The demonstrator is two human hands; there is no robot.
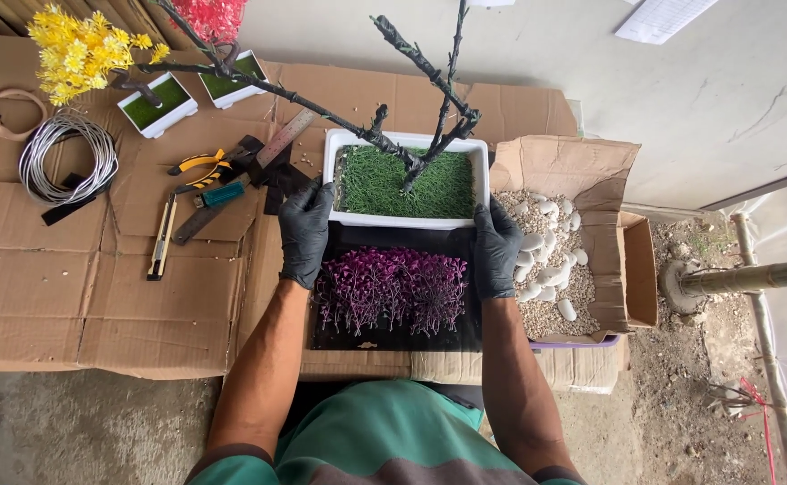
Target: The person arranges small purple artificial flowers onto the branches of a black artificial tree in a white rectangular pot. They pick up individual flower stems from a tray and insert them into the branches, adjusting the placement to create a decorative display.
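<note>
Holding one white rectangular planter (407, 218) by its two near corners: left hand (305, 233) in a black glove, grip curled around the left corner; right hand (496, 250) likewise gloved, grip wrapped on the right corner. Filled with green artificial grass and carrying one dark bare branching tree (429, 108), with limbs reaching up and left across the view. Resting on flattened brown cardboard sheets (97, 296) spread over a grey concrete floor (70, 431). Just below the planter, between the forearms, one black tray of purple artificial foliage (392, 289). Touching it on the right, one open cardboard box of white pebbles and gravel (551, 260). At far left, two smaller white planters (158, 106) with green tops, one bearing yellow blossoms (79, 45), the other red. Further left, one coil of grey wire (66, 157). Between coil and planter, a cluster of tools: one yellow-handled pliers (198, 164), one teal-handled cutter (221, 195), one metal ruler (284, 136), one utility knife (160, 241). Open cardboard to the lower left, well apart from the tools; bare dirt and one bamboo pole (753, 277) past the right edge; a pale wall (519, 45) closing off the far side.
</note>
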